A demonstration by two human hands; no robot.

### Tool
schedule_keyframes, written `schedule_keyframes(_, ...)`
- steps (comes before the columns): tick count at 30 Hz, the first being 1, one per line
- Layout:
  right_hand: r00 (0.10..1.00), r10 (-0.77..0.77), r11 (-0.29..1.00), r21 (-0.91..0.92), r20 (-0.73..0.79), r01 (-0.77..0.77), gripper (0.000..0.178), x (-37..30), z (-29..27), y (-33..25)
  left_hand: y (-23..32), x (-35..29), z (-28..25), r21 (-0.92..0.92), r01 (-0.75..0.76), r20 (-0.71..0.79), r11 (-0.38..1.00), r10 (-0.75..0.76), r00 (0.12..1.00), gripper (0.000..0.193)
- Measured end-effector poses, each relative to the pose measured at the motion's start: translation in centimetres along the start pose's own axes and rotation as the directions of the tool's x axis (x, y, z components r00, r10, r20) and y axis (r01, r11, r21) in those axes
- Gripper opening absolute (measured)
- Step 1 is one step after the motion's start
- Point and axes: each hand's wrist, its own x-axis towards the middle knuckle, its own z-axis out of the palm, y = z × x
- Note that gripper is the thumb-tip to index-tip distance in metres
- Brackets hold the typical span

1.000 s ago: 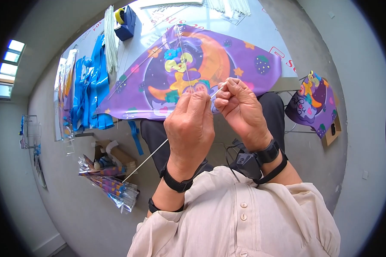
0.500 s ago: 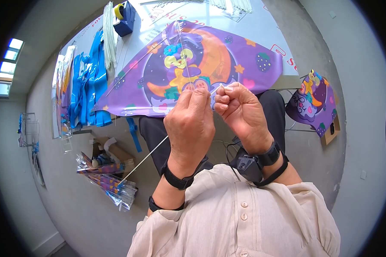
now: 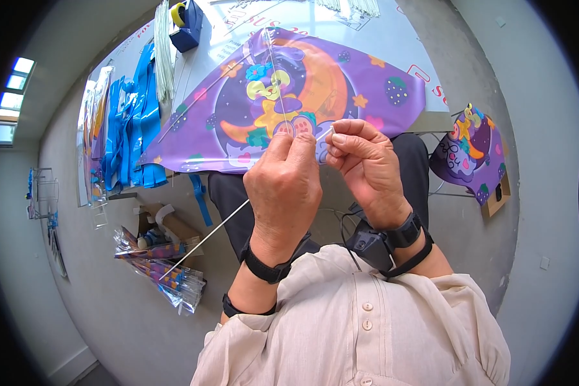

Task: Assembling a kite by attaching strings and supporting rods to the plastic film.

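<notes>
A purple kite (image 3: 379, 96) with a cartoon animal and an orange crescent lies spread over the table edge and my lap. My left hand (image 3: 284, 180) is closed around a thin white rod (image 3: 206, 239), which slants from lower left up through my fingers. At the rod's upper end, my right hand (image 3: 367, 167) pinches the tip between thumb and forefinger; whether a small fitting is there I cannot make out. Another thin rod runs down the middle of the kite to my left fingers, and one lies along its left edge.
Blue strips (image 3: 132, 128) hang over the table's left side, beside a bundle of white rods (image 3: 164, 58) and a blue tape dispenser (image 3: 185, 29). Packaged purple pieces (image 3: 174, 276) lie by a cardboard box (image 3: 167, 225) on the floor. Another printed kite (image 3: 468, 154) hangs at right.
The rod's lower end has shifted a little to the left and down. My right fingers have lifted slightly and straightened around the tip. The left hand has barely moved.
</notes>
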Motion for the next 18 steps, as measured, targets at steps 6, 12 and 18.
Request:
schedule_keyframes(6,0.989,-0.145,0.970,-0.197,0.004,0.143,0.012,0.0,-0.1,-0.2,0.2,0.0,-0.1,0.105,-0.097,0.029,0.990,0.094,0.995,0.020)
schedule_keyframes(12,0.976,-0.210,0.922,-0.321,0.057,0.217,0.010,0.2,-0.2,-0.9,0.0,-0.3,0.4,0.288,-0.302,0.025,0.909,0.308,0.951,0.022)
schedule_keyframes(18,0.989,-0.135,0.960,-0.240,0.060,0.145,0.009,0.4,-0.7,-1.2,-0.1,-0.4,0.9,0.222,-0.282,0.019,0.933,0.285,0.958,0.023)
